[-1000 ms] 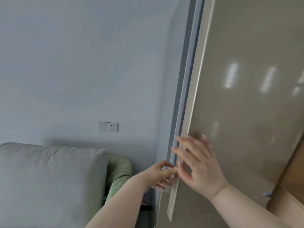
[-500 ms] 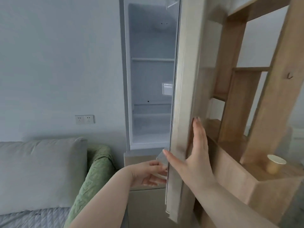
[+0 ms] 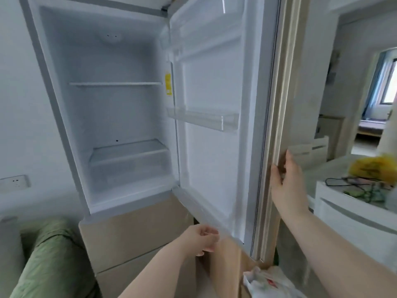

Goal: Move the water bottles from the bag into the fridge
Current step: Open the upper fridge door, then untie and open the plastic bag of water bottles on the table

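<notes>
The fridge (image 3: pixel 71 147) stands open, its white inside bare, with a glass shelf (image 3: pixel 116 83) and a lower shelf (image 3: pixel 129 151). Its door (image 3: pixel 214 168) is swung out to the right, with an empty door rack (image 3: pixel 204 119). My right hand (image 3: pixel 287 181) grips the door's outer edge. My left hand (image 3: pixel 204 237) is curled loosely at the door's bottom edge and holds nothing. A white plastic bag (image 3: pixel 270 284) sits at the bottom right, below the door. No water bottles can be made out.
A green cushion (image 3: pixel 53 259) lies at the lower left beside the beige lower fridge drawers (image 3: pixel 133 237). On the right stands a white counter (image 3: pixel 354 211) with a yellow bag (image 3: pixel 373 168) and a black cable. A wall socket (image 3: pixel 15 183) is at the left.
The fridge door has swung from nearly closed to wide open, showing the inside. My right hand slid to the door's outer edge, and my left hand stayed low by the bottom edge.
</notes>
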